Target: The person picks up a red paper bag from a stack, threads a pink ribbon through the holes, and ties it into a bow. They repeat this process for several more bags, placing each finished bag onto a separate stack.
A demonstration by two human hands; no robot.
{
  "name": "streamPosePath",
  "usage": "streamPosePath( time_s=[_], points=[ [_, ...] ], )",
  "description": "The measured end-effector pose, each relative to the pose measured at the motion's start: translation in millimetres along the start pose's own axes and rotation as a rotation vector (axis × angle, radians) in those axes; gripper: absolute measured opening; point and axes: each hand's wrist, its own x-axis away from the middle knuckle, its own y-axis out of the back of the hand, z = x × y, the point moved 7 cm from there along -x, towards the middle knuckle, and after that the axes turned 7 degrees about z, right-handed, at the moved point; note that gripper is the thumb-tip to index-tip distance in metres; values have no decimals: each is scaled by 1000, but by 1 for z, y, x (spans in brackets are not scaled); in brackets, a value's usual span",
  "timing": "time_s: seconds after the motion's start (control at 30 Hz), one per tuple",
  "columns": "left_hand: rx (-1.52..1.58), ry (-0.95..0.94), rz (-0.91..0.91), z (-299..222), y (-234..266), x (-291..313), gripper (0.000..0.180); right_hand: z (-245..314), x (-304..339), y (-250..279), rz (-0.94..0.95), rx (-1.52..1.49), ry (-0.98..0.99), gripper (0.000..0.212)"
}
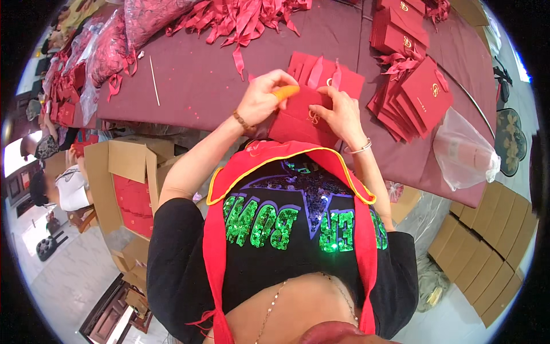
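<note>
A red paper gift bag with a small gold emblem lies flat before me at the table's near edge. My left hand is closed at its upper left edge, a yellow cover over the thumb. My right hand pinches its upper right side, thumb near the emblem. What lies between the fingertips is partly hidden. Just beyond both hands are more red bags with a pink-red ribbon on top. To the right, a fanned stack of red bags has ribbon handles.
A heap of red ribbons lies at the far side of the dark red tablecloth. A thin white stick is at left. A clear plastic bag hangs over the right edge. Cardboard boxes stand lower right; an open carton stands left.
</note>
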Motion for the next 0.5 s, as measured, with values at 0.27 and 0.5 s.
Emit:
streamPosePath(
  time_s=[0.27, 0.5],
  points=[
    [-243, -20, -43, 10, -13, -6, 21, -20, 0, -6, 25, -326, -93, 40],
    [-853, -198, -130, -13, -22, -2, 14, -19, 1, -5, 46, -283, -136, 41]
  ],
)
